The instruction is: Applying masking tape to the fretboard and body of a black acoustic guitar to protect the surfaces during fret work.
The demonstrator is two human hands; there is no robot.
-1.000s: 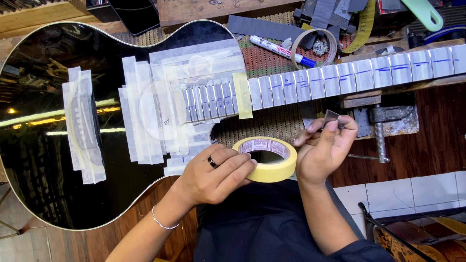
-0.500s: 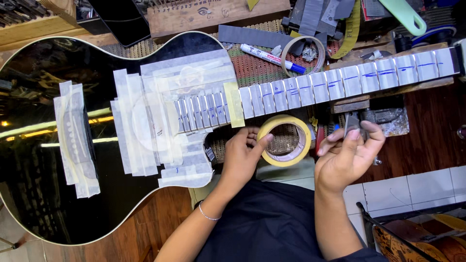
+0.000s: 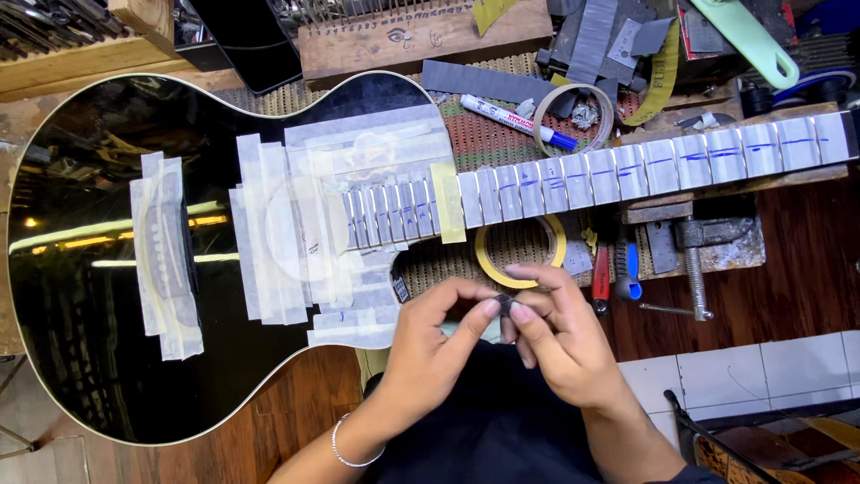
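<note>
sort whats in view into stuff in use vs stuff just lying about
In use: left hand and right hand pinching a small dark piece; taped guitar; yellow tape roll.

Lying about: marker, second tape roll, clamp, green handle.

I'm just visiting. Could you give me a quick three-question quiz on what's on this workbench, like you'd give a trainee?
1. True or false: the yellow tape roll lies on the bench, in neither hand.
2. What do the left hand and right hand pinch together? A) a blue marker B) a small dark piece C) a clamp
3. What covers the frets on the black guitar?

Key: 1 true; 2 B; 3 strips of pale masking tape.
</note>
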